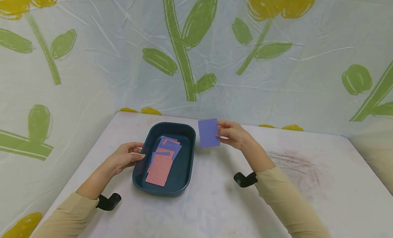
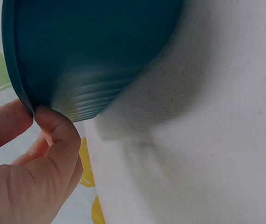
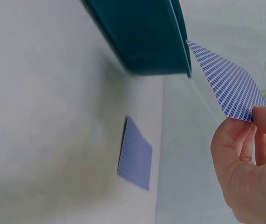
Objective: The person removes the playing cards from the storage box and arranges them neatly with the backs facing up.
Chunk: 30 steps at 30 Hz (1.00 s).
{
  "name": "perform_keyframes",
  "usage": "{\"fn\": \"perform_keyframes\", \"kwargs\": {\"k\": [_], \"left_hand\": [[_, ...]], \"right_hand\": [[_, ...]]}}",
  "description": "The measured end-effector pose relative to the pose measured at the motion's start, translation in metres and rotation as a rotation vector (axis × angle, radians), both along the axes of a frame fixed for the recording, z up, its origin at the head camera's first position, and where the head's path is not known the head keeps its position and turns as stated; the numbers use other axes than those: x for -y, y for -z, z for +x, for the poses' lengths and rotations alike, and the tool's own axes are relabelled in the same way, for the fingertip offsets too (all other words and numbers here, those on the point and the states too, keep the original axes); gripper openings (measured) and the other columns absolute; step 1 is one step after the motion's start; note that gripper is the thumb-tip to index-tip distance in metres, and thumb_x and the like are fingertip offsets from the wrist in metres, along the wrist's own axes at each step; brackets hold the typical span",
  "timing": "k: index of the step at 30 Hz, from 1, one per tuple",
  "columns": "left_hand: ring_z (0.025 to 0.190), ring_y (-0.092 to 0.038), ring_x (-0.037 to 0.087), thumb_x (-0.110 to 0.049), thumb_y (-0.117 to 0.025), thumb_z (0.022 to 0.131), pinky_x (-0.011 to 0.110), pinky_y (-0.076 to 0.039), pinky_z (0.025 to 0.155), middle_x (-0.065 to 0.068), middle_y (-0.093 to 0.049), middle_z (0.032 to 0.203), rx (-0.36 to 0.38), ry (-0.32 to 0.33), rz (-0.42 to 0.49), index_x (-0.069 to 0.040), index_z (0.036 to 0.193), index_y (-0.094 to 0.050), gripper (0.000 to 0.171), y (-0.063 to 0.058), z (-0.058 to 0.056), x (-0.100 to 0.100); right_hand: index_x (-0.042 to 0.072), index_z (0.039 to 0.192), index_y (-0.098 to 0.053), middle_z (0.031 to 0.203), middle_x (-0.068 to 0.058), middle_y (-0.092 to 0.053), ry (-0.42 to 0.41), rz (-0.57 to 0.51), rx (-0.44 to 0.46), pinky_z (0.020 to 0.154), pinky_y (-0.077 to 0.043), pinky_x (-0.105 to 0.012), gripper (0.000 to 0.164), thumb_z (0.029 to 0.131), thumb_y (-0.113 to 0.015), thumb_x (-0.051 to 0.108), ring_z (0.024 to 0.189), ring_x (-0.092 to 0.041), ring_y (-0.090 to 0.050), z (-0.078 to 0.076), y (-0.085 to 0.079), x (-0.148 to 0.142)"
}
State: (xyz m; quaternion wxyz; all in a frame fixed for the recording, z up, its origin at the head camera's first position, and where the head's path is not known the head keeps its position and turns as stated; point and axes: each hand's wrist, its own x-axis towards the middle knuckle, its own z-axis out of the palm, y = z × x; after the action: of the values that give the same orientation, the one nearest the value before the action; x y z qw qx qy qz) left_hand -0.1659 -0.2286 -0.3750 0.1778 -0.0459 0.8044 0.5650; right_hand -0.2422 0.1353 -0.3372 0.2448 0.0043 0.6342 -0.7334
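A dark teal plastic tub (image 1: 180, 176) stands on the table. Thumb and fingers of my left hand (image 1: 127, 157) pinch its left rim, and the left wrist view shows that grip close up. Inside lie several overlapping playing cards (image 1: 159, 169), some with red patterned backs and some with blue. My right hand (image 1: 231, 134) pinches one blue-backed playing card (image 1: 208, 133) by its right edge, just off the tub's right rim. Below that hand, in the right wrist view, another blue-backed card (image 3: 136, 156) lies on the table; the head view does not show it.
The table (image 1: 215, 210) has a pale cover with a brownish smudge on the right. A flowered sheet (image 1: 122, 60) hangs behind and along the left. Black wrist mounts (image 1: 245, 180) sit at both beige sleeves.
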Motion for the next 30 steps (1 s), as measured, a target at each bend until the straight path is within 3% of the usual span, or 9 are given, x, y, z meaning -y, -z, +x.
{"fn": "perform_keyframes", "kwargs": {"k": [8, 23, 30], "left_hand": [[0.086, -0.054, 0.019, -0.003, -0.059, 0.089, 0.031, -0.049, 0.079, 0.017, -0.047, 0.108, 0.004, 0.002, 0.003, 0.007, 0.135, -0.039, 0.051, 0.0, 0.0, 0.001], [0.09, -0.054, 0.02, -0.007, -0.061, 0.089, 0.032, -0.049, 0.081, 0.019, -0.045, 0.115, 0.038, -0.016, 0.019, 0.004, 0.137, -0.037, 0.054, 0.002, 0.0, 0.002], [0.093, -0.054, 0.021, -0.008, -0.062, 0.089, 0.033, -0.048, 0.083, 0.021, -0.043, 0.121, 0.057, -0.019, 0.045, 0.003, 0.138, -0.036, 0.056, 0.004, -0.002, 0.004]], "right_hand": [[-0.005, 0.143, -0.026, 0.099, -0.001, -0.056, 0.055, 0.02, 0.02, 0.079, -0.047, -0.026, 0.062, 0.085, -0.046, -0.013, 0.094, -0.016, -0.053, -0.002, 0.001, -0.029], [-0.003, 0.146, -0.018, 0.103, 0.0, -0.053, 0.111, 0.062, 0.06, 0.079, -0.045, -0.024, 0.065, 0.088, -0.046, -0.009, 0.093, -0.012, -0.054, -0.008, 0.009, -0.066], [0.0, 0.147, -0.018, 0.108, -0.003, -0.049, 0.17, 0.071, 0.12, 0.077, -0.045, -0.023, 0.068, 0.087, -0.048, -0.01, 0.089, -0.01, -0.054, -0.012, 0.017, -0.073]]}}
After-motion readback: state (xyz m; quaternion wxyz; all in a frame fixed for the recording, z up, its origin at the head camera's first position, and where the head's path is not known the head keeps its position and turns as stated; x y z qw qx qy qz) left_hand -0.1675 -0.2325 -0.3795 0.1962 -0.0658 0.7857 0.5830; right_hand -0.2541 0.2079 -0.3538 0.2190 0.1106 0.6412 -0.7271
